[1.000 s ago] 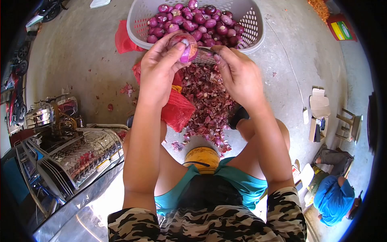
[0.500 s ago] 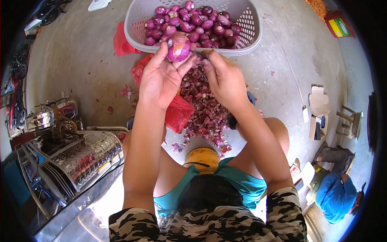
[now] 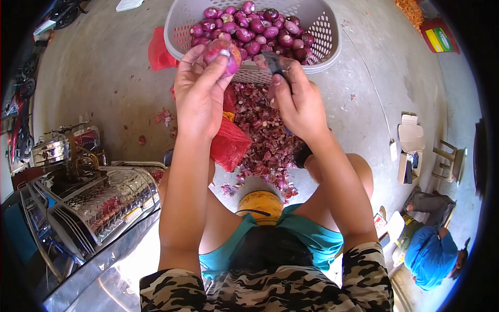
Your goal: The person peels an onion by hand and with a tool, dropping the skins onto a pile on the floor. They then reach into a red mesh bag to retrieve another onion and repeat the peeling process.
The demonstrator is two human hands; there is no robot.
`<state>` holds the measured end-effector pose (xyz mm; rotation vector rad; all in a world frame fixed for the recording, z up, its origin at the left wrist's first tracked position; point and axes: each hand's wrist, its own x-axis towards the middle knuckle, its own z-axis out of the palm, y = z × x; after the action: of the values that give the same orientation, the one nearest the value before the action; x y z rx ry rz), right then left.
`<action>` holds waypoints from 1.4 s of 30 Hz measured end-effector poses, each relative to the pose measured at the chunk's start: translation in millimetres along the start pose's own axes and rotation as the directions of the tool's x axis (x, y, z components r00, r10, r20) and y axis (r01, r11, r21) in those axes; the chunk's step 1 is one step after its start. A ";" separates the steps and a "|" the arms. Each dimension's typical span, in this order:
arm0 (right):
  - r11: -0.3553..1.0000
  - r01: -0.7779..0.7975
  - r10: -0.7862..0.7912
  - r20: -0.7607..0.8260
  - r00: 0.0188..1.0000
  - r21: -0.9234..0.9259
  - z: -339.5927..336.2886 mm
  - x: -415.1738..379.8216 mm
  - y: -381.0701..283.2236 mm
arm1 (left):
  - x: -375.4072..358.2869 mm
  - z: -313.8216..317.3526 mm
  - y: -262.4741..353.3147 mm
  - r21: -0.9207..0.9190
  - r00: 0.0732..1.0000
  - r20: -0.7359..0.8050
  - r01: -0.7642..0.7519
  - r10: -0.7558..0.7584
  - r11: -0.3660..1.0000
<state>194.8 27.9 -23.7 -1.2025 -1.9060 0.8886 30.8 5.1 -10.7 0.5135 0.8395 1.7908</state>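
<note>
Grey plastic made the big basket (image 3: 332, 26), which stood on the floor (image 3: 358, 112) past the hands. The held onion and both hands hid bits of its near side. Dry onion skins (image 3: 265, 125) lay in a pile between the legs, with a red net bag (image 3: 230, 144) on the left of them. Closer in was a yellow tub (image 3: 260, 202). A shiny metal machine (image 3: 112, 200) stood on the left. On the right were a white cord (image 3: 372, 80), an open cardboard box (image 3: 411, 136) and a person in a blue top (image 3: 430, 257).

Half a second before, the hands were close together. Now they were apart, and the blade showed well. The left thumb had come over onto the onion.

The left hand (image 3: 200, 96) held one purple onion (image 3: 234, 63) up in its fingers, thumb on top, over the basket's near edge. The right hand (image 3: 302, 101) was closed on one small dark knife (image 3: 272, 61), blade tipped up toward the basket. I could count one basket, one yellow tub, one cardboard box and one person in blue. Lots of purple onions (image 3: 270, 32) sat in the basket, too many to count.
</note>
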 end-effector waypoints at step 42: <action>0.806 -0.281 0.220 0.179 0.959 0.520 1.2 6.9 -15.6 | -11.0 10.6 -17.2 0.201 0.982 0.189 -0.059 0.020 0.978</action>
<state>184.6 28.9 -10.0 -1.0731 -1.4305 1.5463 52.9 1.6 -16.1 0.8247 0.8935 1.6705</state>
